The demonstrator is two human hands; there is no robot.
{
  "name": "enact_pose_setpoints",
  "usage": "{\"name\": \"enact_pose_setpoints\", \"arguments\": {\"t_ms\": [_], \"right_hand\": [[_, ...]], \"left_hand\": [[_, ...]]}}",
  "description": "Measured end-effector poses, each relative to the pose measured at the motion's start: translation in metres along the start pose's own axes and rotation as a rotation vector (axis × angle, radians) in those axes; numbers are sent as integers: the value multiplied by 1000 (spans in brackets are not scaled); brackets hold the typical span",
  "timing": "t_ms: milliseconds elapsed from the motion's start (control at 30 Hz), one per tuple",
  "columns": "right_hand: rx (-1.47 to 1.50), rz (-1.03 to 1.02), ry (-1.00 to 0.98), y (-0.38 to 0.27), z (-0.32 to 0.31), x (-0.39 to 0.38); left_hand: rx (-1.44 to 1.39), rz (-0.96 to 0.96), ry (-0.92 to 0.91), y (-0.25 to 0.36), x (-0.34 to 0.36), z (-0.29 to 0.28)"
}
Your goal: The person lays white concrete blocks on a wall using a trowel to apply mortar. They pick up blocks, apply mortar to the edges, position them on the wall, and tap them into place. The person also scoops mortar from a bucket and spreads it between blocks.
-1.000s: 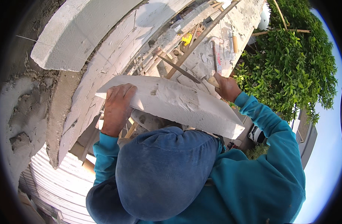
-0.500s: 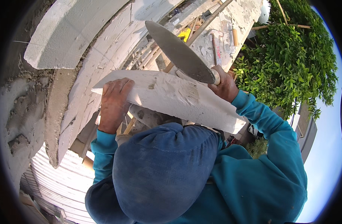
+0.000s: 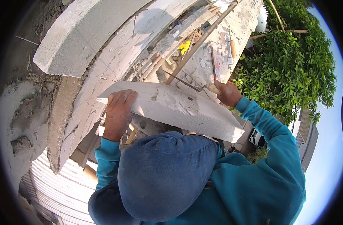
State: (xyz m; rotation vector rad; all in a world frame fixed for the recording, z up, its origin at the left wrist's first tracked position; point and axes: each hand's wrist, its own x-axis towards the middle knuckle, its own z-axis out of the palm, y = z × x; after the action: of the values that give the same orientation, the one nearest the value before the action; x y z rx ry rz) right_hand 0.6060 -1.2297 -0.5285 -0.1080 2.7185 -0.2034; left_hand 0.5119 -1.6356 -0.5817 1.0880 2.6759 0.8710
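A long white aerated concrete block (image 3: 179,103) lies across in front of me, its upper face scraped and chipped. My left hand (image 3: 121,110) grips it near its left end, fingers over the top edge. Beyond the block's right half, my right hand (image 3: 228,93) is closed around the pale handle of a trowel (image 3: 182,80). The trowel's blade shows almost edge-on, pointing left above the block. What holds up the block's underside is hidden by my hooded head.
On the left stands a white block wall (image 3: 100,71) with grey mortar (image 3: 61,120) and a taut string. A plank platform (image 3: 205,56) carries a long red-marked tool (image 3: 215,62) and a wooden-handled float (image 3: 231,48). A pole (image 3: 207,35) crosses it. Leafy branches (image 3: 287,71) are at right.
The trowel blade has swung down and turned from broadside to nearly edge-on. My right hand has dropped slightly. My left hand keeps its grip on the block.
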Motion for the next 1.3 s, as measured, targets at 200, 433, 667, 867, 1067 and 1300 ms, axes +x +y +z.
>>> {"name": "enact_pose_setpoints", "arguments": {"t_ms": [200,433,667,867,1067,1300], "right_hand": [[67,-14,5,20,20,-2],[127,134,-98,-16,-11,15],[689,126,-116,-76,-68,-6],[424,221,63,-96,-49,-41],[197,101,214,-91,-25,-41],[167,74,216,-91,-26,-38]], "left_hand": [[-30,-1,18,2,4,-2],[-37,21,25,4,6,-10],[-54,69,64,2,27,-11],[-93,91,72,-1,49,-14],[-81,107,73,-6,58,-8],[-44,123,71,-5,60,-10]]}}
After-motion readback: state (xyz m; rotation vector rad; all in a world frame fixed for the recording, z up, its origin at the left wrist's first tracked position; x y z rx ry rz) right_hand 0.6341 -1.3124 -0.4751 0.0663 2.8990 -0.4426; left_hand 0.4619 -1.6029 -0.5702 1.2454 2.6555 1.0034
